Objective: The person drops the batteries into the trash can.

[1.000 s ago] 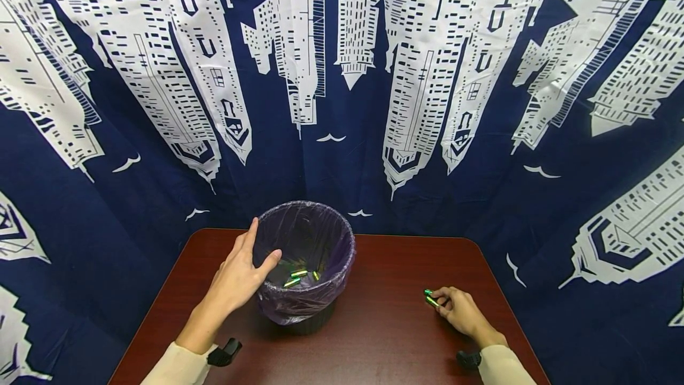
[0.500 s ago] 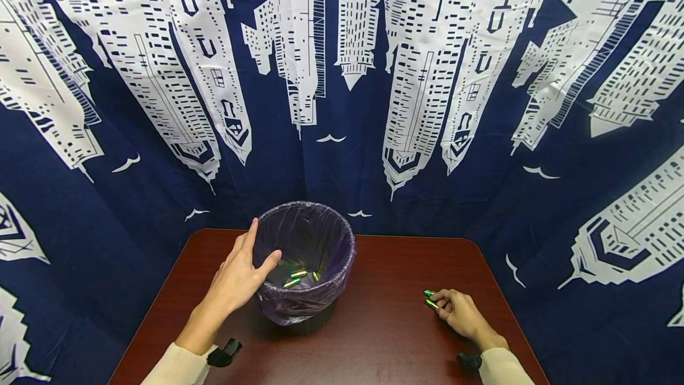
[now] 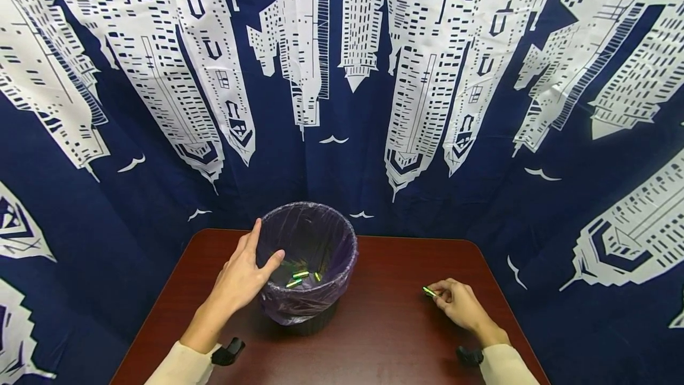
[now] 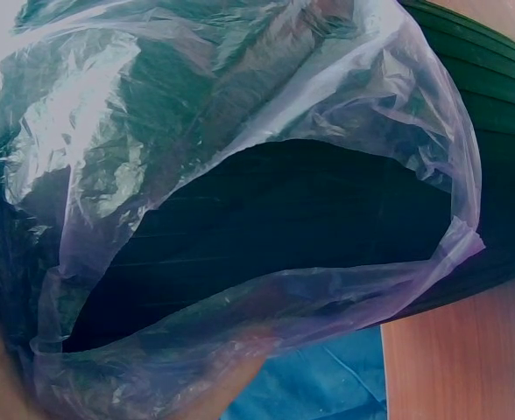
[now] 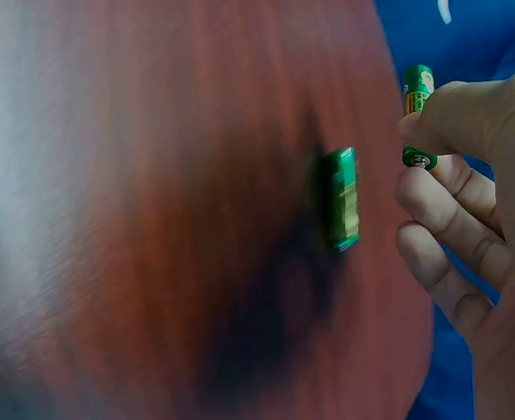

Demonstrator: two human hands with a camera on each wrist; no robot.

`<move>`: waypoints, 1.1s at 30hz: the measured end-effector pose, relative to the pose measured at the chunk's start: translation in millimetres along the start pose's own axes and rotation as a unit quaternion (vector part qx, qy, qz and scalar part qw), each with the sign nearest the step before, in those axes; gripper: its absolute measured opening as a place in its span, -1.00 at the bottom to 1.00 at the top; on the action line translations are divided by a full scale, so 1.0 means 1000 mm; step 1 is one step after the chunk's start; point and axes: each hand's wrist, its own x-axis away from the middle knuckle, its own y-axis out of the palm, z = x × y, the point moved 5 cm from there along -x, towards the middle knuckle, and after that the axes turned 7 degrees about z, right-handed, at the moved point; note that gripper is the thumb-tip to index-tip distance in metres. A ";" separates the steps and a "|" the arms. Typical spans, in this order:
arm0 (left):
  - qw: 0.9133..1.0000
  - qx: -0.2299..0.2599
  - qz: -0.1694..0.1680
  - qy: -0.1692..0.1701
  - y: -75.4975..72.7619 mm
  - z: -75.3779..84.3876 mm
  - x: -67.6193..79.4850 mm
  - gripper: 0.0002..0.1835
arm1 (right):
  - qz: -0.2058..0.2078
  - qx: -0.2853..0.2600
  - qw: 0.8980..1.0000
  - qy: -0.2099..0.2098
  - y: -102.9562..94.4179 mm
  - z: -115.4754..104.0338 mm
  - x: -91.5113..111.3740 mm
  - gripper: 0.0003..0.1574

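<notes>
At the table's right, my right hand (image 3: 464, 303) pinches a small green AAA-like battery (image 5: 419, 115) between thumb and fingers. A second green-and-gold battery (image 5: 343, 199) lies on the wood beside it in the right wrist view. From the head, one battery (image 3: 429, 292) shows at the fingertips. My left hand (image 3: 240, 275) rests at the near-left rim of a dark bin (image 3: 307, 322), its fingers straight along the outside and its thumb reaching over the opening. A translucent purple bag (image 4: 354, 302) lines the bin and hangs over its rim. Several green batteries (image 3: 301, 274) lie inside.
The reddish-brown table (image 3: 395, 266) has rounded far corners. Close behind it hangs a navy curtain (image 3: 342, 171) printed with white upside-down skyscrapers. A black wrist camera (image 3: 228, 352) sits by the left sleeve, another camera (image 3: 469, 356) by the right.
The right hand has shifted slightly away from me. Two batteries showed at its fingertips in the earlier head frames; now just one shows there. The left hand keeps its place at the bin.
</notes>
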 end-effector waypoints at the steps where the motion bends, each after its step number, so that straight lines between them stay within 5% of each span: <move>1: 1.000 0.000 0.001 0.000 0.000 0.000 0.000 0.15 | 0.006 -0.001 1.000 -0.008 -0.002 -0.004 -0.002 -0.72; 13: 1.000 -0.004 0.003 -0.004 0.002 -0.002 0.000 0.15 | 0.024 0.005 0.996 -0.081 -0.023 -0.061 -0.032 -0.72; 33: 1.000 -0.004 0.011 0.000 0.000 0.001 0.001 0.13 | 0.080 0.006 0.967 -0.240 -0.057 -0.188 -0.090 -0.73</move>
